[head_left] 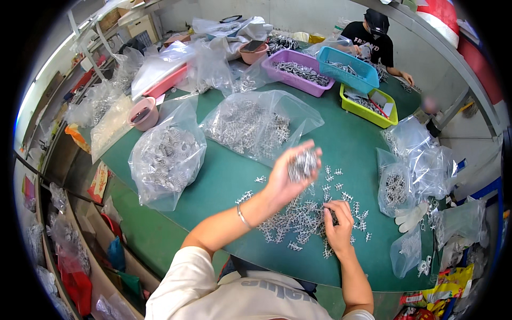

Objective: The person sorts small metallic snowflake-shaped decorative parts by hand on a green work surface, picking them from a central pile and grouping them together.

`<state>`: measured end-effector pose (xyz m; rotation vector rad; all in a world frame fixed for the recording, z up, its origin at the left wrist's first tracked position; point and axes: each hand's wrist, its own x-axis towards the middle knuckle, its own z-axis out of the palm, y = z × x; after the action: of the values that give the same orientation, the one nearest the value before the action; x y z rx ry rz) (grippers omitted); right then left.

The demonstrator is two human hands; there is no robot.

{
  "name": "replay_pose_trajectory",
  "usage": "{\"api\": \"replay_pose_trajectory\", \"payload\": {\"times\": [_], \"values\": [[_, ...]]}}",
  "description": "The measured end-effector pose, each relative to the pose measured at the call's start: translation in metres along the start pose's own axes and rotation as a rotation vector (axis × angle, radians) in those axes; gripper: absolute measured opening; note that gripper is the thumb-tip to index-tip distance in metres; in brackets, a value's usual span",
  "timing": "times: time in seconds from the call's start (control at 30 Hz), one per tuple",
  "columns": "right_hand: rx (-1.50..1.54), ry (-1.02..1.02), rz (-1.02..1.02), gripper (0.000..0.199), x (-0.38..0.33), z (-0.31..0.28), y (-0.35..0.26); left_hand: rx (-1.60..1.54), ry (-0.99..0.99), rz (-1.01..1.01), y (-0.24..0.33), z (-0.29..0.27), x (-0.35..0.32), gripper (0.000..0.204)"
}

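My left hand (pixel 288 178), with a bracelet on its wrist, is raised palm up above the table. Its fingers curl round a bunch of small silver metal pieces (pixel 303 165), slightly blurred. Below it lies a loose pile of branched, fishbone-like silver metal pieces (pixel 298 218) on the green tabletop. At the pile's right side is my right hand (pixel 339 226), fingers curled and thumb and fingertips close together; whatever is between them is too small to make out. Single pieces (pixel 362 216) are scattered around that hand.
An open clear bag of similar pieces (pixel 250 125) lies beyond my hands, a bag of fan-shaped pieces (pixel 168 160) to its left. Purple (pixel 298 85), blue (pixel 349 80) and yellow-green (pixel 392 118) bins stand far off, near another person (pixel 373 42). A white glove (pixel 410 217) lies right.
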<state>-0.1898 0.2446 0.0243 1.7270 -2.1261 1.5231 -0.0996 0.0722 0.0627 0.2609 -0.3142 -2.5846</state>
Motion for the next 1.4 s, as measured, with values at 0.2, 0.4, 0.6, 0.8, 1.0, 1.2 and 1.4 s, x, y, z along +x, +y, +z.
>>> {"api": "replay_pose_trajectory", "payload": {"times": [0.2,0.4,0.6,0.8,1.0,1.2,1.4], "values": [[-0.077,0.069,-0.04,0.003,0.0,-0.006,0.024,0.187,0.312,0.705,0.062,0.022,0.056,0.021],[-0.088,0.076,0.025,0.005,0.002,-0.013,0.033,0.69,0.56,0.899,0.088,-0.013,0.073,0.061],[-0.09,-0.012,0.078,0.009,0.005,-0.013,0.041,1.206,0.215,0.794,0.033,0.017,-0.001,0.04],[-0.216,-0.225,-0.032,0.026,0.049,0.032,0.043,1.696,-0.015,0.65,0.01,-0.04,-0.052,0.018],[-0.328,-0.291,-0.051,0.027,0.07,0.065,0.048,2.264,0.163,0.734,0.037,-0.084,-0.054,0.017],[0.326,-0.383,0.497,0.016,0.058,0.034,0.05,2.124,0.037,0.499,0.034,-0.092,-0.057,0.014],[1.17,-0.344,0.829,0.02,0.047,-0.001,0.036,2.06,-0.062,0.599,0.031,-0.084,-0.056,0.022]]}}
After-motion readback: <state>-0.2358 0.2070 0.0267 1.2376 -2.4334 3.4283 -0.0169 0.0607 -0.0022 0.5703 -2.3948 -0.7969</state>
